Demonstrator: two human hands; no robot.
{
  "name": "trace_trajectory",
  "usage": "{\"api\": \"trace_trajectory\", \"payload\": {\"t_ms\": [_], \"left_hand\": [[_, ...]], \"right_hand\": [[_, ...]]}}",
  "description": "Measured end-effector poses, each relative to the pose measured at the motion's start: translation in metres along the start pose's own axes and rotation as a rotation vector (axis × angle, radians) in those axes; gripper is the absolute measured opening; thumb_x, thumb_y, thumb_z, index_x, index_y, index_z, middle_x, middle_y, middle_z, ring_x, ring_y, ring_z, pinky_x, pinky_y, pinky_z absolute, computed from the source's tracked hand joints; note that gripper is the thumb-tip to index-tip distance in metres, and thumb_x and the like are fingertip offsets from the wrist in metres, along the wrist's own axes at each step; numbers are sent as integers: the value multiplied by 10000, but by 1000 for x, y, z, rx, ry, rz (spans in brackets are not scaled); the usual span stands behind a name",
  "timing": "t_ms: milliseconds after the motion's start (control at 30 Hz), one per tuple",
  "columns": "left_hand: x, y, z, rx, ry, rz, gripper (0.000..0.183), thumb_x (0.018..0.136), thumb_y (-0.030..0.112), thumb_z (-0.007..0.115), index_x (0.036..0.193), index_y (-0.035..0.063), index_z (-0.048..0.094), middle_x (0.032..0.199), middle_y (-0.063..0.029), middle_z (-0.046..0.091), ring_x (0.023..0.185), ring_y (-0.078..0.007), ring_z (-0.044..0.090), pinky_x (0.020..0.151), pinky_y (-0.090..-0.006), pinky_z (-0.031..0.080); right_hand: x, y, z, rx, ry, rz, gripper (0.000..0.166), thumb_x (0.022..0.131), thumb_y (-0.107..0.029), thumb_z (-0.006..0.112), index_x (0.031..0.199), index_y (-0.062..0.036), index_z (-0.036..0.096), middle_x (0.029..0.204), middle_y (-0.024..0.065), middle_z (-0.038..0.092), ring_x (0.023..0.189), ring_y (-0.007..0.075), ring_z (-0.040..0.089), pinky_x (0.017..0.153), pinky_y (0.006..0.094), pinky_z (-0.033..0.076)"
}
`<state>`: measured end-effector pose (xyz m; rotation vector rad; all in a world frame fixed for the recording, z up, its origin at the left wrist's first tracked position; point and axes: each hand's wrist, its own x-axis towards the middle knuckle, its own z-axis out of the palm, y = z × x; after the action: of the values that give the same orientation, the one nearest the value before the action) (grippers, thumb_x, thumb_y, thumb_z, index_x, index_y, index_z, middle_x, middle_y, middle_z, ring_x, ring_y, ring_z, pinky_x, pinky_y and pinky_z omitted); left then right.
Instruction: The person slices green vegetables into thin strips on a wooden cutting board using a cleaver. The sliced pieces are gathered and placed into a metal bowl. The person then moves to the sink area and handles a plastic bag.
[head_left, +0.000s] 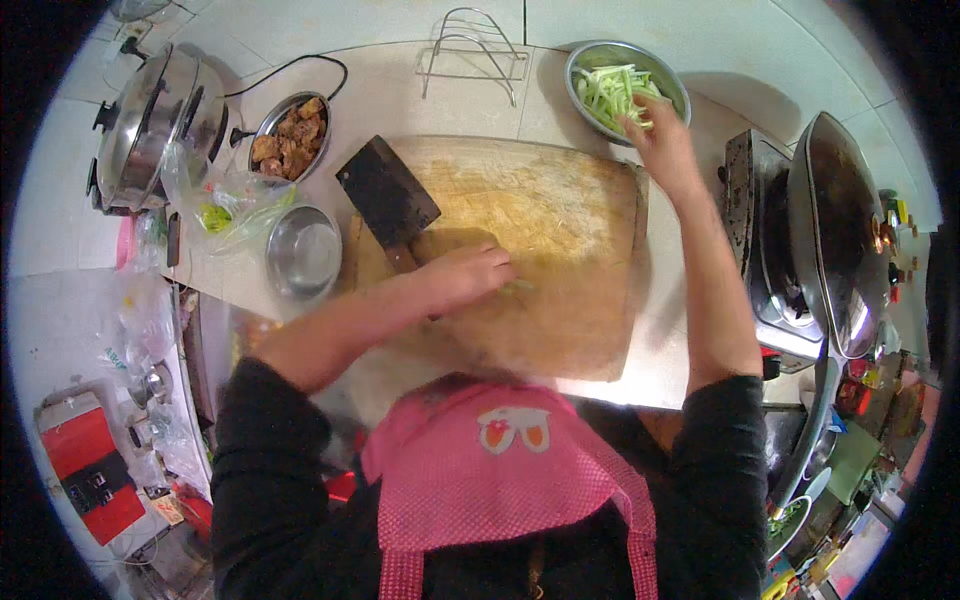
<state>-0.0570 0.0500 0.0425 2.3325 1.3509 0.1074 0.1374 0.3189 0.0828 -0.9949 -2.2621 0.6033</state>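
My right hand (657, 135) is at the near right rim of a metal bowl (681, 84), its fingertips among pale green vegetable strips (611, 90); whether it grips any cannot be told. Over the wooden cutting board (555, 322) lies my left hand (472, 276), palm down, slightly blurred, with a few small green bits by its fingertips. A cleaver (388, 191) with a dark blade rests across the board's left edge, its handle running down beside my left hand. What is under the left palm is hidden.
To the left stand an oval dish of browned meat pieces (292, 142), an empty-looking metal bowl (304, 251), a plastic bag (232, 199) and a steel steamer pot (142, 127). A wire rack (476, 60) is at the back. On the right, a lidded wok (840, 232) sits by a gas stove (739, 210).
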Motion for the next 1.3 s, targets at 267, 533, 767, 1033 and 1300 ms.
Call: {"api": "trace_trajectory", "payload": {"t_ms": [267, 533, 767, 1033, 1300], "left_hand": [[9, 12, 7, 33, -129, -131, 289, 721, 53, 639, 992, 27, 544, 1039, -151, 550, 1025, -331, 540, 855, -414, 466], [110, 1, -107, -376, 142, -319, 253, 752, 109, 628, 975, 12, 558, 791, -175, 624, 695, -274, 600, 647, -397, 488], [243, -65, -161, 84, 237, -427, 512, 748, 398, 744, 1068, 17, 622, 1007, -178, 653, 926, -310, 628, 816, -393, 497], [177, -14, -116, -486, 474, -292, 396, 865, 305, 651, 1144, 28, 607, 1144, -170, 610, 1041, -265, 605, 891, -361, 484], [23, 19, -37, -943, 608, -466, 264, 901, 141, 626, 1146, 46, 606, 1095, -22, 627, 865, -81, 591, 764, -250, 495]], "right_hand": [[-144, -30, 3, 508, -117, 419, 258, 901, -139, 619, 1118, 0, 612, 949, 66, 654, 814, 105, 581, 749, 255, 482], [-213, -14, -32, 448, -14, 511, 218, 918, -73, 575, 1110, 22, 610, 973, 56, 650, 883, 114, 594, 791, 240, 469], [-219, -18, -39, 400, 1, 514, 226, 905, -63, 586, 1117, 15, 608, 1013, 77, 649, 904, 123, 596, 795, 259, 480], [-194, -12, 1, 83, -32, 186, 280, 753, -58, 719, 1020, -77, 638, 963, 95, 573, 972, 266, 540, 834, 345, 467], [-184, -18, -3, -47, -162, 328, 176, 811, -119, 658, 968, -48, 620, 935, 134, 599, 906, 304, 577, 813, 400, 476]]}}
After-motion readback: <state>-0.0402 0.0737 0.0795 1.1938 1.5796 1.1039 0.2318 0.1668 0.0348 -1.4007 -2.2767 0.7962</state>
